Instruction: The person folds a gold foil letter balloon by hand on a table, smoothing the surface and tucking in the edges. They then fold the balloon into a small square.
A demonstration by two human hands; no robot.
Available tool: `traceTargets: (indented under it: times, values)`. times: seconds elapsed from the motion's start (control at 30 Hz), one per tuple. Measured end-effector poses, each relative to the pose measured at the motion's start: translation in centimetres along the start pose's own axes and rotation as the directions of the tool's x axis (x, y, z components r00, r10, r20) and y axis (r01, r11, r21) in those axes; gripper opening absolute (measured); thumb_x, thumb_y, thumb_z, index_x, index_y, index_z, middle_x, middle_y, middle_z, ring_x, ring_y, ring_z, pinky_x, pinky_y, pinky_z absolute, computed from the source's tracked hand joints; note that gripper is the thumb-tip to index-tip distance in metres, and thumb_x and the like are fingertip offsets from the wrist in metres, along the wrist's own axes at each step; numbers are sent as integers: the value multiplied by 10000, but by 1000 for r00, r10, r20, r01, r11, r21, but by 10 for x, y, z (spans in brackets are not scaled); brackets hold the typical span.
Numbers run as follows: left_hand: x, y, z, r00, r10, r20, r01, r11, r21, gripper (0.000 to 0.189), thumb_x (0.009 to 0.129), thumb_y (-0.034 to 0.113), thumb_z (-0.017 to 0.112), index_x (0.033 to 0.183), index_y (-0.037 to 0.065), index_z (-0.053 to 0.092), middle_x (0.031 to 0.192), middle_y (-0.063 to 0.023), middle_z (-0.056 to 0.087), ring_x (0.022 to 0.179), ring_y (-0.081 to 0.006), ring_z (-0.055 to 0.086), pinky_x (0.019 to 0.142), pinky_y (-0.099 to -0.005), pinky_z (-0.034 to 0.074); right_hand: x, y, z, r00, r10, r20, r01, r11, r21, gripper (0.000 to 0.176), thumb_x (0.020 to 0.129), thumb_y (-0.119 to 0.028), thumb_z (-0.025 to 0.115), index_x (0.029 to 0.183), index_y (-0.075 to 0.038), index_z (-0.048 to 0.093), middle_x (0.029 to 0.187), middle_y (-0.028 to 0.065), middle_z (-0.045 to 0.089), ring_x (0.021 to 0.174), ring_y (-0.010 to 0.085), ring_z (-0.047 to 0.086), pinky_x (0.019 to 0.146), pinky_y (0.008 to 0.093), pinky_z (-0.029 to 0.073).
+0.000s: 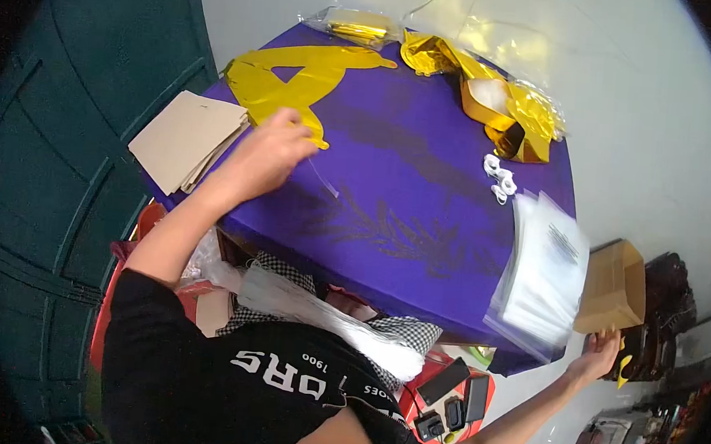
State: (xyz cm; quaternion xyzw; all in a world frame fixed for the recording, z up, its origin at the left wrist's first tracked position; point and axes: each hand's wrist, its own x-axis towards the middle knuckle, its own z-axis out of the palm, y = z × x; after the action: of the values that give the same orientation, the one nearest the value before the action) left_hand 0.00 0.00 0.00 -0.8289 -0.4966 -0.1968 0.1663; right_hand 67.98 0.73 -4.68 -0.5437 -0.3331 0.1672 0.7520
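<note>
My left hand (pixel 274 154) is over the near left part of the purple-covered table, fingers bent together and slightly blurred. A thin clear straw (pixel 325 179) runs from its fingers down toward the cloth. Just beyond those fingers lies a flat gold foil balloon (pixel 299 78), shaped like a letter A, with a small tab at its near end. My right hand (pixel 597 358) reaches out past the table's right side, fingers extended at the lower edge of an open cardboard box (pixel 612 288). A yellow piece (pixel 624 371) shows just beyond its fingertips.
Brown paper envelopes (pixel 188 140) are stacked at the left edge. Clear plastic bags (pixel 542 272) lie at the right, below white ribbon coils (pixel 500 179). Gold foil pieces (pixel 536 115) and a packet (pixel 357 28) line the far edge. Small devices (pixel 454 402) sit on a red stool.
</note>
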Motion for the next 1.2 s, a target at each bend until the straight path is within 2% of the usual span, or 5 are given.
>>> traceTargets:
  times: [0.5,0.7,0.77,0.97,1.2]
  values:
    - [-31,-9,-24,988,-9,-151,-7,994,-106,70,761,26,628,784,18,563,986,-148,585,1026,-335,537,923,-397,440,-173,-91,204,621,-156,768,130,987,95,295,996,-162,469,1081,55,651,1064,137,683,792,112,587,679,262,481]
    - [-171,-53,-82,474,-479,-739,665,745,-56,79,842,3,623,919,16,632,1068,-128,636,984,-242,604,871,-375,477,-202,-89,241,449,-35,893,68,998,5,238,986,-94,472,1057,32,662,1063,81,685,791,87,585,728,238,482]
    - [-253,-90,-61,112,-752,-649,723,510,-466,88,871,62,629,909,-17,638,989,-114,659,864,-167,614,778,-334,488,-208,-86,255,388,7,921,44,999,-25,236,983,-82,468,1052,29,665,1054,73,688,784,82,583,718,233,483]
    - [-424,-148,20,37,-994,-107,996,45,-79,255,810,221,628,760,-25,672,665,-200,639,609,-292,644,609,-404,500,-244,-80,298,199,-25,980,230,973,-22,205,953,-85,506,1017,10,676,740,27,621,679,74,537,627,250,455]
    - [-485,-211,87,160,-981,112,930,188,316,210,822,188,591,747,4,660,713,-187,629,681,-309,639,657,-406,509,-279,-85,342,-40,-178,983,484,857,175,150,857,-37,570,969,21,651,887,174,673,783,325,628,745,391,509]
